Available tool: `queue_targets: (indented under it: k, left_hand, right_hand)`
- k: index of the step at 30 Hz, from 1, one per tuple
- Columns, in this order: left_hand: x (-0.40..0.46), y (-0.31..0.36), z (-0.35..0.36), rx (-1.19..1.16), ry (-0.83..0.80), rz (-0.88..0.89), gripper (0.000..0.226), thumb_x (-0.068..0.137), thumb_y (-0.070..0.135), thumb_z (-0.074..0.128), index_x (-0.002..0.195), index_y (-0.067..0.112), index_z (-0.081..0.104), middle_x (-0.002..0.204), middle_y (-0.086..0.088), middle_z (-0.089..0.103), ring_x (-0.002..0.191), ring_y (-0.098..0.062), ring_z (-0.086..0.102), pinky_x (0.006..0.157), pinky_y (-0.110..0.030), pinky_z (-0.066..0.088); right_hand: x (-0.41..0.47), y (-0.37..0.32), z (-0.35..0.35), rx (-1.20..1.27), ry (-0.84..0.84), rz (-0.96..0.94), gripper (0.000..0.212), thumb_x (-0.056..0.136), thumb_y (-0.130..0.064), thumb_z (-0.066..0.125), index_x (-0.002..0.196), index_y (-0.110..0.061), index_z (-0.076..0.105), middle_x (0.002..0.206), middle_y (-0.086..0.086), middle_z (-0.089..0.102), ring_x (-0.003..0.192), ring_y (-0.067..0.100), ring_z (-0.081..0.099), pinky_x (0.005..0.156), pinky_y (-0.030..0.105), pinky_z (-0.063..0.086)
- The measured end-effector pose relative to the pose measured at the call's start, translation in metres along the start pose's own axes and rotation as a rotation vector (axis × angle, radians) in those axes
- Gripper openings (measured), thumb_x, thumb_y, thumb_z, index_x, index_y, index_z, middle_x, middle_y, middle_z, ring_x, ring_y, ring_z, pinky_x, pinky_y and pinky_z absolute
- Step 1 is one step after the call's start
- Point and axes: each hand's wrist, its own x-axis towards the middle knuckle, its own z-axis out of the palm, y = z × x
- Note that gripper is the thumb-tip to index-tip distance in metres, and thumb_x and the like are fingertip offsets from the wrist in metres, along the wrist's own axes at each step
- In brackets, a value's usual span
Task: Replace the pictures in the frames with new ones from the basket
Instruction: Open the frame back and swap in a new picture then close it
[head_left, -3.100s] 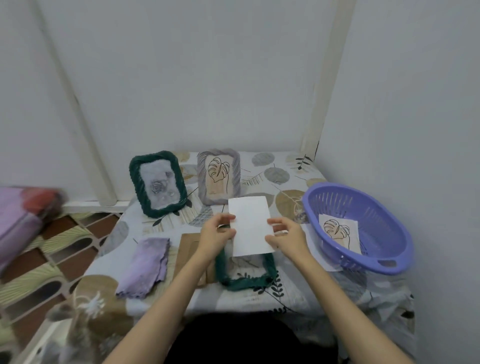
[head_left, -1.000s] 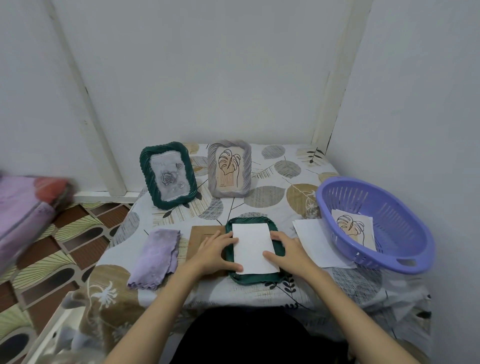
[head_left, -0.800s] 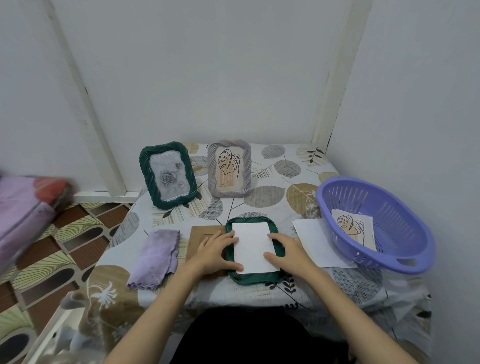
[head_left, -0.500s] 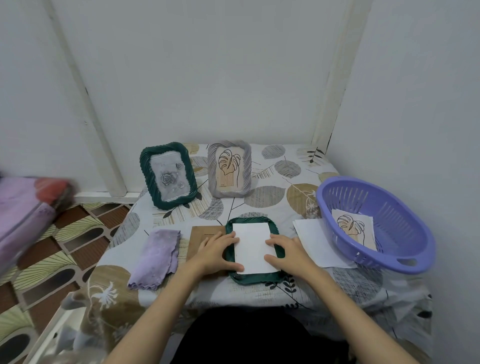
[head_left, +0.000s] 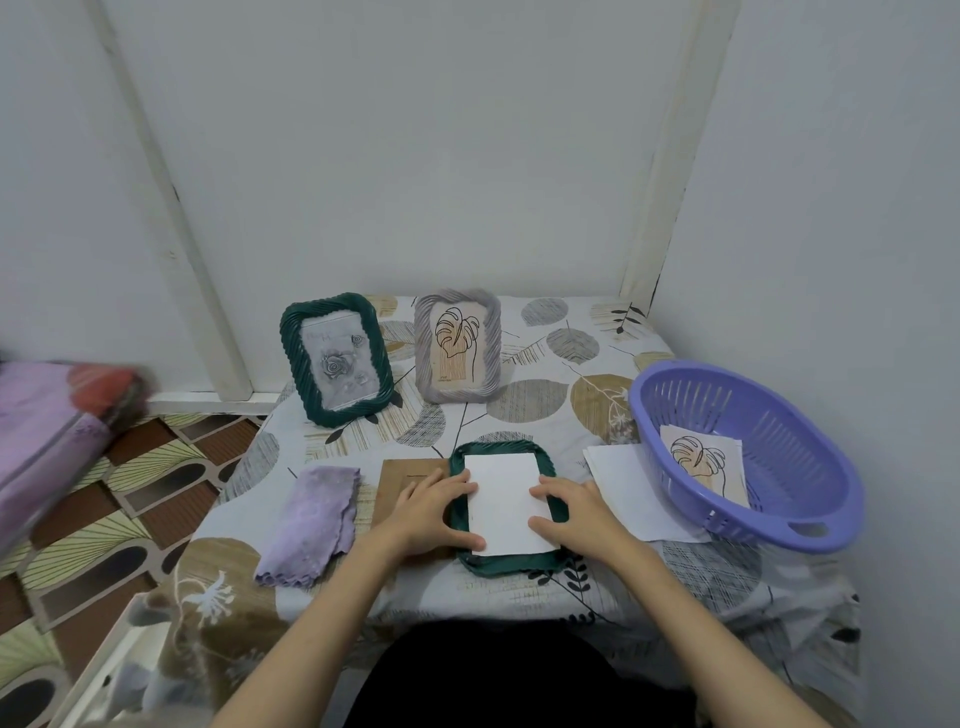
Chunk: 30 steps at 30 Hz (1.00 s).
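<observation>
A dark green frame (head_left: 497, 564) lies flat, face down, near the table's front edge. A white picture (head_left: 506, 501) lies blank side up inside it. My left hand (head_left: 431, 512) presses its left edge with straight fingers, and my right hand (head_left: 571, 512) presses its right edge the same way. The frame's brown backing board (head_left: 397, 478) lies to the left, partly under my left hand. A purple basket (head_left: 748, 457) at the right holds a leaf picture (head_left: 704, 462). At the back stand a green frame with a rose picture (head_left: 337, 358) and a grey frame with a leaf picture (head_left: 458, 345).
A lilac cloth (head_left: 311, 522) lies left of the backing board. A white sheet (head_left: 631, 488) lies between the flat frame and the basket. The table (head_left: 530, 405) sits in a corner, with walls behind and to the right. A patterned floor and a blurred pink bundle (head_left: 47, 431) lie left.
Three seconds ago both hands held the white picture up above the frame. It has since been laid into the frame, and over the last second my fingers only shifted slightly along its edges.
</observation>
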Motion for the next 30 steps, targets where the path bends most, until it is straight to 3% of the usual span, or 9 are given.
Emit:
queue_targets:
  k: [4, 9, 13, 18, 22, 26, 30]
  left_hand:
    - [-0.001, -0.004, -0.002, -0.091, 0.064, 0.0, 0.1, 0.056, 0.073, 0.062, 0.14, 0.027, 0.034, 0.156, 0.008, 0.017, 0.145, -0.018, 0.007, 0.119, -0.042, 0.009]
    - [-0.004, -0.017, 0.005, -0.019, 0.486, -0.273, 0.08, 0.078, 0.057, 0.059, 0.133, 0.003, 0.039, 0.153, -0.014, 0.021, 0.143, -0.028, 0.017, 0.118, -0.039, 0.018]
    - [-0.007, -0.015, 0.015, -0.13, 0.565, -0.369, 0.063, 0.08, 0.039, 0.065, 0.116, -0.009, 0.046, 0.145, -0.026, 0.029, 0.136, -0.033, 0.027, 0.113, -0.038, 0.026]
    - [-0.01, -0.004, 0.013, -0.184, 0.663, -0.421, 0.046, 0.075, 0.023, 0.068, 0.101, -0.011, 0.052, 0.117, -0.025, 0.048, 0.11, -0.035, 0.045, 0.095, -0.038, 0.036]
    - [-0.011, -0.002, 0.003, -0.154, 0.67, -0.446, 0.047, 0.074, 0.026, 0.064, 0.102, -0.01, 0.051, 0.113, -0.024, 0.05, 0.102, -0.038, 0.05, 0.087, -0.044, 0.045]
    - [-0.013, -0.002, -0.013, -0.109, 0.707, -0.451, 0.05, 0.072, 0.032, 0.063, 0.101, -0.007, 0.05, 0.122, -0.02, 0.045, 0.097, -0.041, 0.051, 0.081, -0.049, 0.048]
    - [-0.009, 0.016, -0.026, -0.296, 0.757, -0.353, 0.051, 0.071, 0.034, 0.07, 0.104, 0.0, 0.051, 0.113, -0.016, 0.052, 0.098, -0.03, 0.051, 0.084, -0.038, 0.047]
  right_hand:
    - [-0.002, 0.0, -0.002, 0.07, 0.024, -0.007, 0.048, 0.083, -0.027, 0.062, 0.129, -0.021, 0.05, 0.142, -0.004, 0.042, 0.131, 0.024, 0.032, 0.109, 0.035, 0.029]
    - [-0.002, 0.001, -0.005, 0.091, 0.197, 0.031, 0.042, 0.084, -0.015, 0.061, 0.125, -0.009, 0.053, 0.126, 0.011, 0.054, 0.113, 0.025, 0.052, 0.098, 0.032, 0.04]
    - [-0.001, 0.005, -0.001, 0.074, 0.223, 0.11, 0.043, 0.083, -0.013, 0.061, 0.124, -0.004, 0.055, 0.118, 0.016, 0.056, 0.111, 0.026, 0.053, 0.096, 0.03, 0.039]
    - [-0.002, 0.007, 0.002, 0.123, 0.258, 0.132, 0.033, 0.082, -0.007, 0.061, 0.115, -0.004, 0.063, 0.111, 0.015, 0.063, 0.102, 0.025, 0.058, 0.087, 0.023, 0.04]
    - [-0.002, 0.009, 0.0, 0.188, 0.25, 0.16, 0.038, 0.082, -0.009, 0.062, 0.121, -0.006, 0.06, 0.115, 0.011, 0.063, 0.097, 0.018, 0.058, 0.088, 0.021, 0.039]
    - [-0.002, 0.006, -0.004, 0.284, 0.266, 0.191, 0.04, 0.083, -0.011, 0.063, 0.122, -0.007, 0.057, 0.112, 0.011, 0.063, 0.093, 0.014, 0.053, 0.087, 0.026, 0.041]
    - [-0.004, -0.016, -0.007, 0.403, 0.388, 0.102, 0.032, 0.087, -0.013, 0.059, 0.118, -0.009, 0.059, 0.1, 0.012, 0.064, 0.082, 0.016, 0.054, 0.07, 0.015, 0.043]
